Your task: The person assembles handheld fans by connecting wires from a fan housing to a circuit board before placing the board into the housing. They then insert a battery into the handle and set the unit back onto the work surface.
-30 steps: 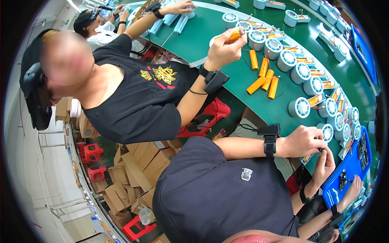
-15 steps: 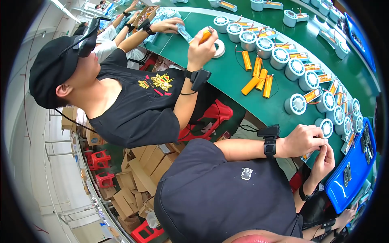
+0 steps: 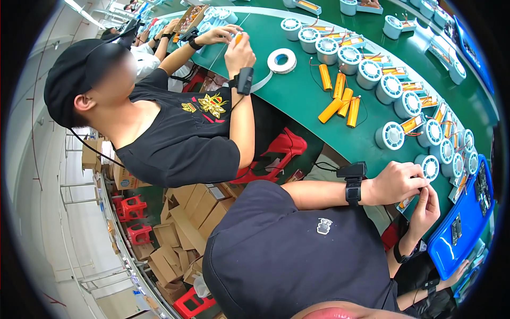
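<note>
The round pale-blue housing [image 3: 426, 167] nearest the hands is a short drum with its face turned up toward the camera, a lighter ring of slots circling a plain hub. It sits near the edge of the green table [image 3: 297, 109], just beyond the fingers of the person's left hand [image 3: 392, 184], with more drums of the same kind grouped behind it and a blue tray [image 3: 467, 228] carrying dark circuit boards [image 3: 457, 228] off to the right. The left hand is half closed, its fingers curled inward and its tips overlapping the drum's lower edge in this view (whether they actually touch it I cannot tell). The right hand [image 3: 425, 211] comes up from below, fingers bent and drawn together, their tips meeting those of the left. Anything pinched between the two is hidden by the fingers, so I cannot tell whether either hand is grasping something. Farther along the table lie five orange cylinders [image 3: 330, 109] with thin wires, near a white roll of tape [image 3: 288, 68]. Beyond that, a co-worker's raised hand [image 3: 239, 56] has a bit of orange showing at its fingertips.
</note>
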